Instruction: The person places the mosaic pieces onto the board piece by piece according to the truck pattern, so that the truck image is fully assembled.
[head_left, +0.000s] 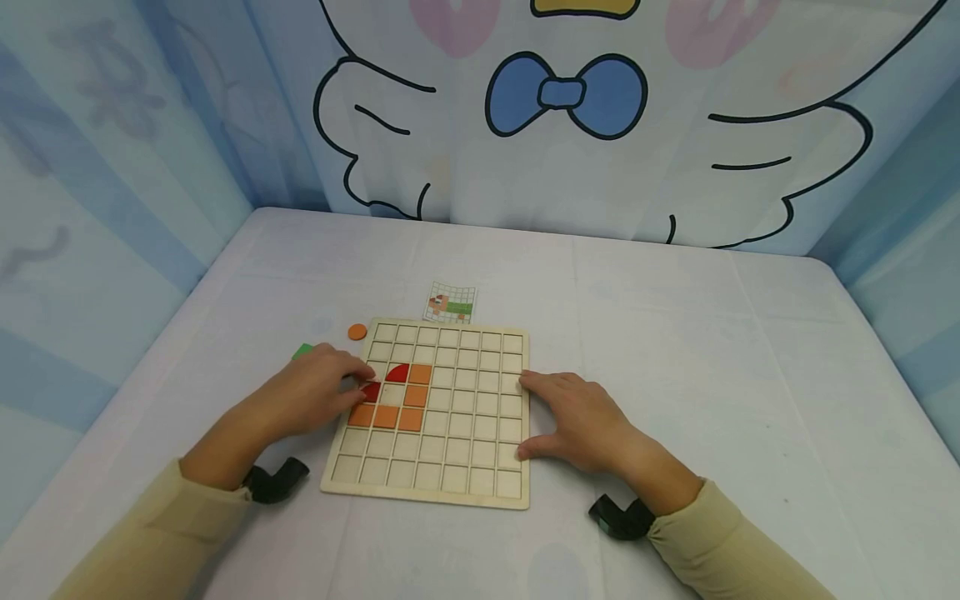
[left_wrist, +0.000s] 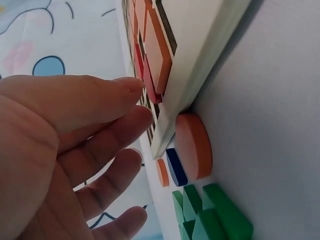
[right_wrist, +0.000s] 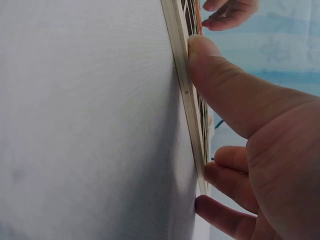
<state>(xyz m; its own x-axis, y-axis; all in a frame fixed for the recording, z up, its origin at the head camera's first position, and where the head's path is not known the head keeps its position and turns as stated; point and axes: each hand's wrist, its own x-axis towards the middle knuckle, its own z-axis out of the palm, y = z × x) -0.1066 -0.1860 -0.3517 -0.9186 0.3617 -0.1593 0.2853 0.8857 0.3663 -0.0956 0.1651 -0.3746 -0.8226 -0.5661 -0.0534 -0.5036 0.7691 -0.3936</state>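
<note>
So the grid board (head_left: 425, 499) lies flat on the table between both hands, and I'd call it maybe a third of the way there. Five orange squares (head_left: 416, 396) and two red pieces (head_left: 398, 373) sit in cells on its left side, with one bare cell in the middle of them. Everything right of that is bare. Left hand (head_left: 311, 392) has thumb and index slightly parted at the left red piece, other fingers loosely bent; can't tell if it's actually touching. Right hand (head_left: 581, 421) has its fingers spread along the right edge. The picture card (head_left: 450, 303) past the far edge shows a green patch, so I'm guessing the green pieces (left_wrist: 227, 212) off to the left are what's left, plus some orange. An orange disc (head_left: 357, 332) and a dark blue piece (left_wrist: 177, 167) are off the board too.
</note>
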